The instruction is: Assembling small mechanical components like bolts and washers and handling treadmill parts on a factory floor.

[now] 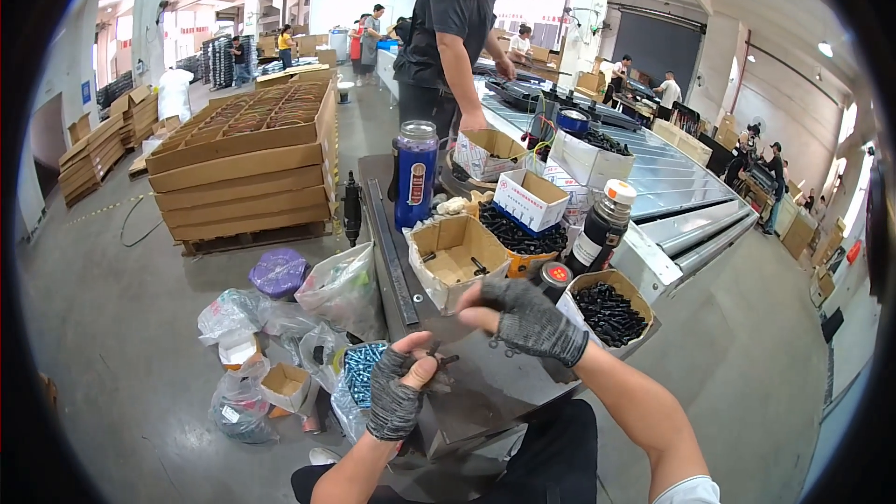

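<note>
- I see the left hand point(399, 385) pinching a small dark piece point(448, 359) above the dark bench point(495, 390), its shape partly hidden.
- The right hand point(537, 319) blurs; I can't tell whether its fingers grip anything.
- Beyond, a carton point(427, 278) holds dark bits point(480, 266).
- Farther, a co-worker's point(450, 23) head is cropped.

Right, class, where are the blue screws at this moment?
In the head view, the blue screws are low and left of centre, between the small open carton on their left and the left hand.
</note>
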### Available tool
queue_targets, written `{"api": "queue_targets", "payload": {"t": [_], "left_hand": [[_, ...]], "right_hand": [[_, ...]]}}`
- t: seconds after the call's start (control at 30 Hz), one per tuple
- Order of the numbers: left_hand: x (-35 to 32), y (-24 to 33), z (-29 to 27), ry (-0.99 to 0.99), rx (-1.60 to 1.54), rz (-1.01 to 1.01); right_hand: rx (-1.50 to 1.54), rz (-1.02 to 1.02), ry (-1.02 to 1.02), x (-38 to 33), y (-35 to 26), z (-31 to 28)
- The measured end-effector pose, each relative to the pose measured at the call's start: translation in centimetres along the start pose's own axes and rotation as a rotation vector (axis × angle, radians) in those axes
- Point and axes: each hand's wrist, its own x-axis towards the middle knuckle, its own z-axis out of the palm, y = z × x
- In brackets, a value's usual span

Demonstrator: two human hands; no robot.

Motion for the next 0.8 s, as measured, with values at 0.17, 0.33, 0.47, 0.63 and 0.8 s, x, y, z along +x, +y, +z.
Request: {"api": "queue_targets", "payload": {"t": [0.17,0.33,0.47,0.63,0.8], "left_hand": [[0.3,-1.1,-0.6,0.010,0.007,-0.003],[0.3,-0.8,-0.6,0.000,0.009,-0.032],[0.3,-0.9,-0.8,-0.021,0.042,-0.039],[0.3,-0.9,-0.3,-0.010,0.168,-0.026],[-0.2,-0.5,0.1,0.059,0.265,0.023]], "right_hand": [[-0.703,-0.001,0.071,-3.1,5.3,-1.9],[-0.681,0.072,0.057,-3.7,8.4,-0.7],[-0.651,0.132,0.027,-3.5,8.3,-1.0],[0.016,0.171,0.048,-3.0,3.9,-1.7],[0.233,0.282,-0.080,-2.2,0.4,0.8]]}}
